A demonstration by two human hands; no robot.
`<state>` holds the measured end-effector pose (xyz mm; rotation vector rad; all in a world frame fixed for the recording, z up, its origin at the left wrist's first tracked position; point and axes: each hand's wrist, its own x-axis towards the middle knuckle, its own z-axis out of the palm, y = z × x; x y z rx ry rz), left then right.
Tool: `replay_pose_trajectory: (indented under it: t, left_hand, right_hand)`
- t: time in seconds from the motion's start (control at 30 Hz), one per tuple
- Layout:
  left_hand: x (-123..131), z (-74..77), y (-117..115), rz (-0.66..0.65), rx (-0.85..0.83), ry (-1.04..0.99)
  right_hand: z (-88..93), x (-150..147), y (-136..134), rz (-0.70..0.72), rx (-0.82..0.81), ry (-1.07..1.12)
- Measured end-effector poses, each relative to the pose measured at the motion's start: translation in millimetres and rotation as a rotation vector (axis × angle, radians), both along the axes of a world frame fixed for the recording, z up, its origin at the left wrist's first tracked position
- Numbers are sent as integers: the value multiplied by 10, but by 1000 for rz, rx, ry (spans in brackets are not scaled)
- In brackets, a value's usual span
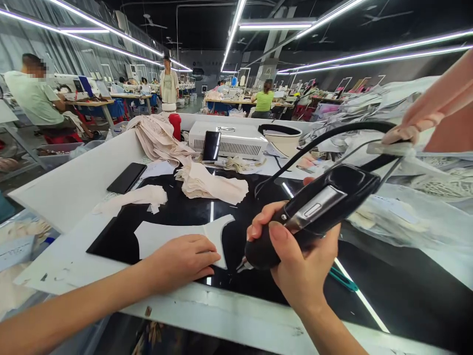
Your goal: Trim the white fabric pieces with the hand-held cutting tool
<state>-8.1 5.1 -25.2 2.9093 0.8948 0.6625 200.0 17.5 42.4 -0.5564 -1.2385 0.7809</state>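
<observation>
My left hand (185, 256) lies flat, fingers stretched out, on the right part of a thin white cut piece (162, 240) with a curved edge. Whether the piece is fabric or paper I cannot tell. My right hand (303, 266) is wrapped round a black corded handheld tool (314, 204) with a silver side panel. Its pointed metal tip (244, 265) points down to the left, just right of the white piece, close to the black work surface (121, 236). From the tool's rear a black cable (325, 132) loops back to the table.
Another person's hand (410, 130) is at the cable, upper right. Stacked cream cut pieces (212, 182), a dark phone (126, 178), an upright phone (211, 146) and a white vented box (236, 137) stand behind. A teal-handled tool (343, 279) lies right of my right hand. Several people sit farther back.
</observation>
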Motion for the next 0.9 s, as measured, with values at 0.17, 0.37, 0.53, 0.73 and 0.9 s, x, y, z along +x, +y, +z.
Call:
replay_pose_trajectory:
  t: [0.17,0.37,0.53,0.73,0.9]
  left_hand:
    - [156,4,62,-43,102,51]
    - [235,-76,110,-75,201,96]
    - [223,-32,63,-26,83,11]
    - [197,10,49,-18,2,-46]
    - [189,-11,56,-16,-25,-35]
  right_hand:
    - [-41,-49,-21,22,-3,42]
    - [-80,-100,-27,38,-26,84]
    - [-85,-142,-39,10,-16,102]
    - [-88,-172,4,-14,-7,120]
    - [-106,-185,19,-26,-10,95]
